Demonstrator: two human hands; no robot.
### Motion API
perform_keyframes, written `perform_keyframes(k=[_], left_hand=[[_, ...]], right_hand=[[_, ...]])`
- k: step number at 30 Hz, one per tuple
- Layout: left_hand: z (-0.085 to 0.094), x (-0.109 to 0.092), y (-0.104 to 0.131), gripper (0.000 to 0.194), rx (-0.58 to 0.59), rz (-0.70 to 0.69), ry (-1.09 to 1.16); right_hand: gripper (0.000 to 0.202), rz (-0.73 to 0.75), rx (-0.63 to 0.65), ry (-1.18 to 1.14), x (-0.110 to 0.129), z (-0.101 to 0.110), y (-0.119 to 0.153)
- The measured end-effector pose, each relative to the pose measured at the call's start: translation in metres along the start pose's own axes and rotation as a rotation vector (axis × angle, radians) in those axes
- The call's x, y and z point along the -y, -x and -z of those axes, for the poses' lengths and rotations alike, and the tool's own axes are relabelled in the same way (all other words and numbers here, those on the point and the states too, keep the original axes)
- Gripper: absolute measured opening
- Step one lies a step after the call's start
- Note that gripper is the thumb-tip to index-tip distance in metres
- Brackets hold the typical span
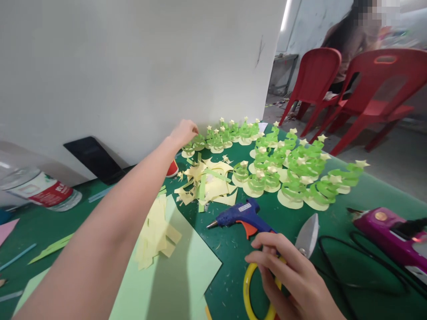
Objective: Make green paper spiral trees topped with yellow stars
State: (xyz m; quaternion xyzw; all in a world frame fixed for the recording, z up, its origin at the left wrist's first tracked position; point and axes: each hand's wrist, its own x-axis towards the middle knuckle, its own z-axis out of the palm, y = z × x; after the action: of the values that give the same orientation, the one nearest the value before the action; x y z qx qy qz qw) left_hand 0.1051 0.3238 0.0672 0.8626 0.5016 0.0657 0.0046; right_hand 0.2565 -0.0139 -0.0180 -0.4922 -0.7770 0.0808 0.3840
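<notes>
My left hand (184,133) reaches across to the far side of the table, its fingers pinched at the top of a spiral green paper tree (199,143). Many similar paper trees with pale yellow stars and round bases stand in rows beside it, such as this tree (293,192). Loosely curled, with fingers apart, my right hand (290,278) hovers over yellow-handled scissors (247,289), partly covering them. Just beyond its fingertips lies a blue glue gun (245,213) with an orange trigger. Yellow paper scraps (213,180) are heaped between the hands.
Pale green sheets (196,266) carry yellow paper strips (160,235). A phone (95,160) leans on the wall near a plastic bottle (42,189). A purple power strip (393,240) and black cable lie right. Past the table are red chairs (376,89) and a person.
</notes>
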Motion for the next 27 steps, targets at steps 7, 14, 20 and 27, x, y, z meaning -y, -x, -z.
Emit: perform_keyframes(k=[7, 14, 20, 27], left_hand=[[-0.001, 0.002, -0.007, 0.019, -0.034, 0.015, 0.063], [-0.011, 0.000, -0.008, 0.021, -0.040, 0.014, 0.089], [-0.006, 0.002, -0.004, 0.028, -0.066, 0.002, 0.144], [0.007, 0.018, 0.003, 0.034, -0.036, 0.103, 0.156]], right_hand=[[0.024, -0.006, 0.011, -0.011, 0.000, 0.000, -0.002], [0.022, -0.001, 0.011, -0.008, 0.000, 0.000, -0.001], [0.024, -0.014, 0.017, -0.013, -0.001, -0.001, -0.001], [0.022, -0.031, 0.002, -0.018, 0.000, -0.001, -0.002]])
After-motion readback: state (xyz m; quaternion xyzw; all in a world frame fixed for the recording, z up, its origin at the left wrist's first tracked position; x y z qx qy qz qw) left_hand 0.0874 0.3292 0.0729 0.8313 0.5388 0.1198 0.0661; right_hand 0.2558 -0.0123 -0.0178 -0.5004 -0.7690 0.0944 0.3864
